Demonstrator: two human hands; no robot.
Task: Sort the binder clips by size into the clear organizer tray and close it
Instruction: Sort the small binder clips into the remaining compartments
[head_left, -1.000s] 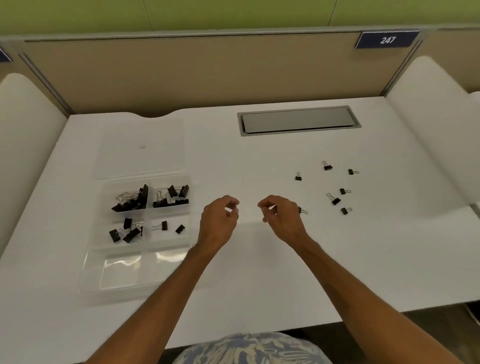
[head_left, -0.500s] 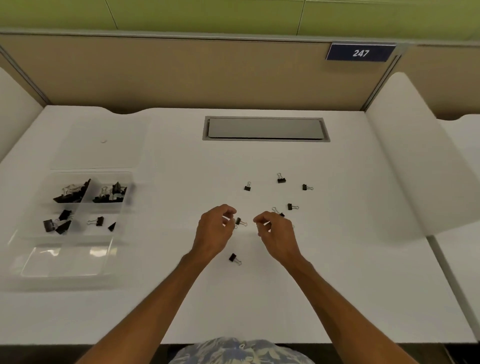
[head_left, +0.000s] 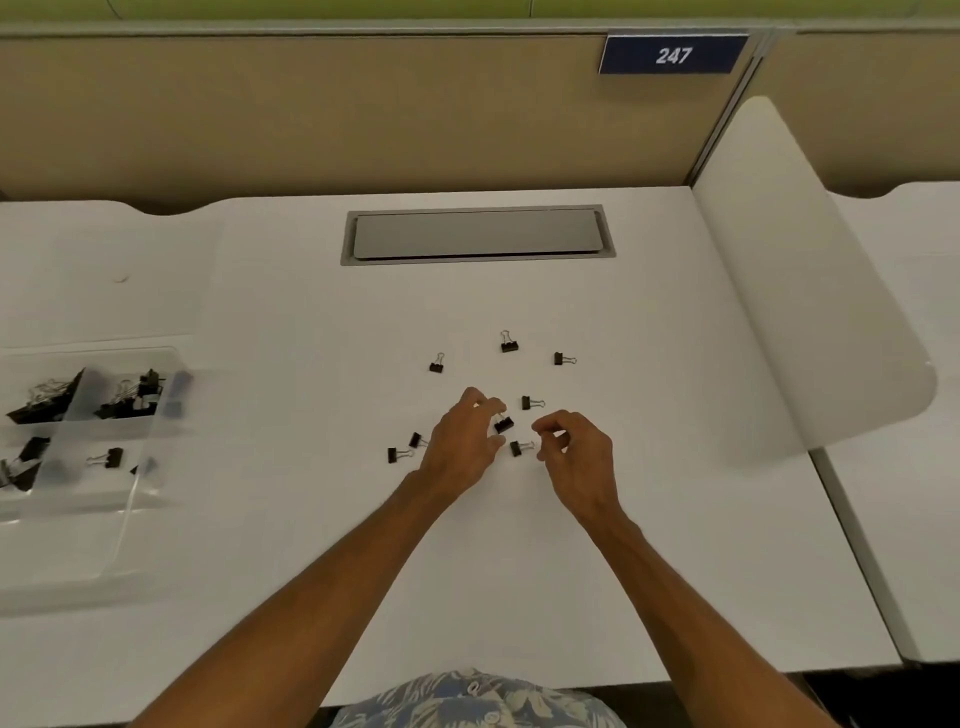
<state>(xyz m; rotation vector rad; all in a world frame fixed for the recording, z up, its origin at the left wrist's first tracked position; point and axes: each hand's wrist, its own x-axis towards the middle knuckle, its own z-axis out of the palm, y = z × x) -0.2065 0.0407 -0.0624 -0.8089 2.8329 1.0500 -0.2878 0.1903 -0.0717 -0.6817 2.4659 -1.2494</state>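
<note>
Several small black binder clips lie loose on the white desk (head_left: 649, 519) in the middle of the view. My left hand (head_left: 462, 441) has its fingers curled, and its fingertips pinch one small clip (head_left: 503, 424). My right hand (head_left: 576, 449) is curled too, its thumb and forefinger right at the wire handle of another clip (head_left: 517, 447); whether it holds that clip is unclear. Two clips (head_left: 399, 454) lie just left of my left hand. The clear organizer tray (head_left: 156, 415) sits at the far left with its lid open, and black clips fill its compartments.
Beyond the loose clips, a grey cable hatch (head_left: 478, 235) is set into the desk. A curved white divider (head_left: 810, 322) rises along the right side. A tan partition with the sign 247 (head_left: 673, 54) closes off the back.
The view has swung right, so the tray now sits at the left edge. Both hands have come down among the loose clips, and two clips now lie left of my left hand.
</note>
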